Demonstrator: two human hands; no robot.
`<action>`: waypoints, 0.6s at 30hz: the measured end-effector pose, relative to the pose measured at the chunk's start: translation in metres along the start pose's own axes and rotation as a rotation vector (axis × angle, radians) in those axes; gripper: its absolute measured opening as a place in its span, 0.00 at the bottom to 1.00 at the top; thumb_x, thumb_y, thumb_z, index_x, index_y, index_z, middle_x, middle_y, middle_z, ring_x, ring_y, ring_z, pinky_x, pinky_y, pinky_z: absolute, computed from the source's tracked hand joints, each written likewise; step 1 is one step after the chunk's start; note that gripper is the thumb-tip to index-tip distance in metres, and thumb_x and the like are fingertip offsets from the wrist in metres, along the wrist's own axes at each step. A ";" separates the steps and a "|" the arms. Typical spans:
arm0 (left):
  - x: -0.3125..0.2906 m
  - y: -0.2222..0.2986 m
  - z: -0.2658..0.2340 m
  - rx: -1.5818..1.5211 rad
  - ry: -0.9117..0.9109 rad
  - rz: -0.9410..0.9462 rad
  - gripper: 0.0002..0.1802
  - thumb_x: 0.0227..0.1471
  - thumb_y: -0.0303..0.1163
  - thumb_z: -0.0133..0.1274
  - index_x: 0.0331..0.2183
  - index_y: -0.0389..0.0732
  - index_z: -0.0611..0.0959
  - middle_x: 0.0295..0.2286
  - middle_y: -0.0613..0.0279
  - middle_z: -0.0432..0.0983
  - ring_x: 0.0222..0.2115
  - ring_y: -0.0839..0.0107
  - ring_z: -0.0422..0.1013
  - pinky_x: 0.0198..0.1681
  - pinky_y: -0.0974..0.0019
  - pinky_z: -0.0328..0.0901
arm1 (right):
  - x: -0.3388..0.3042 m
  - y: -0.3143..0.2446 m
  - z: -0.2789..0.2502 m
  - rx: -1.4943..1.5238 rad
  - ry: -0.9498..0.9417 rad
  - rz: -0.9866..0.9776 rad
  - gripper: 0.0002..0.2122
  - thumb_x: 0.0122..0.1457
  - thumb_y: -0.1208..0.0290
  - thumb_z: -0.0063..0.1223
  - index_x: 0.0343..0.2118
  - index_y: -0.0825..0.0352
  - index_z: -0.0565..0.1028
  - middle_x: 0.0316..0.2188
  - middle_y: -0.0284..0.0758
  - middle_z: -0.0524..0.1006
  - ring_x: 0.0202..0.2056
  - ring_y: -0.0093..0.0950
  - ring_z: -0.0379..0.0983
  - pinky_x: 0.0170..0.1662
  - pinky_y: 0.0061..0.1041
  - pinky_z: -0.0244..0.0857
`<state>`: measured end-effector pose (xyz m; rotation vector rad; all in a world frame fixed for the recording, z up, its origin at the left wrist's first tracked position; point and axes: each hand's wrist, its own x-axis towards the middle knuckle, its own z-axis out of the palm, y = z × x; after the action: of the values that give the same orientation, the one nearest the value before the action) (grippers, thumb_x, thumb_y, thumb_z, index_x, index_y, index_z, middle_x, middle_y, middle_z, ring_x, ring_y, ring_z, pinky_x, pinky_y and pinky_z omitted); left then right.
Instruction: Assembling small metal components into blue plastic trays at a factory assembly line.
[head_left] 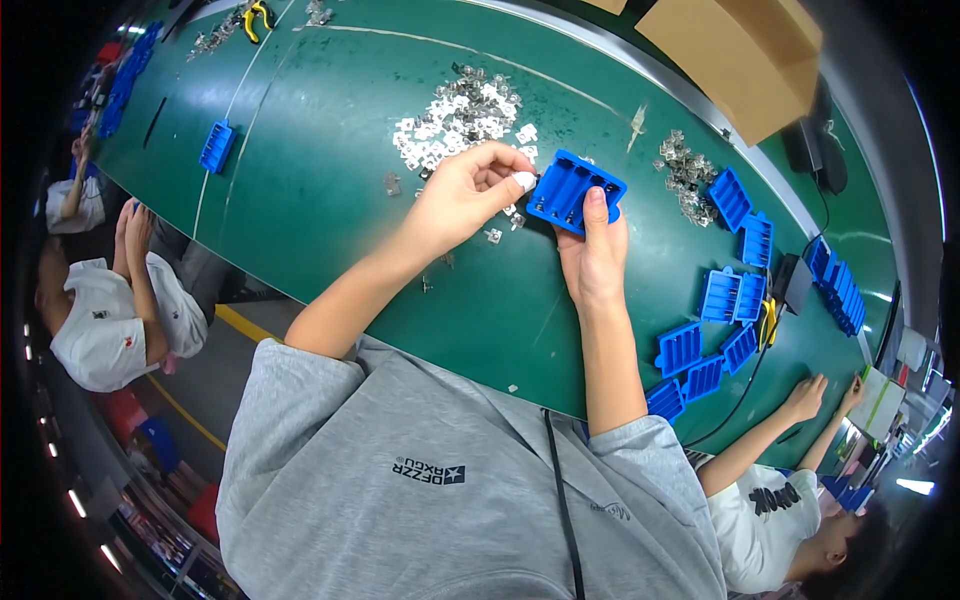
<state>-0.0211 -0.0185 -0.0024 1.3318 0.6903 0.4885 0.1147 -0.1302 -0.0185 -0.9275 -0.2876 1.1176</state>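
Note:
My right hand (596, 250) grips a blue plastic battery holder (566, 190), its thumb lying over the near right edge. The holder's long open slots face up, with small dark contacts at their ends. At the holder's left edge, my left hand (465, 195) is closed in a pinch, a white cover on its thumb tip. Whatever sits between those fingertips is too small to make out. Just beyond my hands, a loose pile of small white and metal contact pieces (450, 125) is spread on the green table (330, 130).
Several blue holders (720, 295) and yellow-handled pliers (767, 325) lie to the right, below metal pieces (686, 175). One holder (217, 146) lies left; other pliers (258, 20) lie far left. A cardboard box (735, 60) stands at the back. Co-workers (125, 310) sit on both sides.

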 end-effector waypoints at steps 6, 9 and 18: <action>-0.003 -0.001 -0.004 0.036 0.034 0.080 0.09 0.56 0.27 0.53 0.39 0.35 0.77 0.31 0.67 0.74 0.29 0.83 0.68 0.33 0.77 0.64 | 0.001 0.003 -0.001 -0.071 0.011 -0.019 0.23 0.62 0.55 0.48 0.50 0.71 0.65 0.45 0.43 0.74 0.45 0.33 0.73 0.52 0.37 0.66; -0.003 0.008 -0.009 0.168 0.129 0.277 0.08 0.53 0.23 0.53 0.38 0.36 0.78 0.33 0.63 0.73 0.31 0.79 0.70 0.32 0.75 0.65 | 0.001 0.003 0.000 -0.053 0.006 0.054 0.22 0.63 0.55 0.46 0.49 0.72 0.66 0.45 0.43 0.74 0.45 0.33 0.74 0.52 0.37 0.66; 0.001 0.006 -0.006 0.627 0.153 0.682 0.11 0.44 0.16 0.55 0.33 0.36 0.81 0.35 0.57 0.76 0.36 0.63 0.74 0.38 0.66 0.69 | -0.003 0.012 -0.001 -0.280 0.003 0.136 0.19 0.65 0.59 0.43 0.48 0.72 0.67 0.43 0.39 0.75 0.43 0.28 0.74 0.51 0.32 0.67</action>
<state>-0.0241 -0.0126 0.0024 2.1551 0.5132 0.9774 0.1060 -0.1319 -0.0276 -1.2106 -0.3894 1.2198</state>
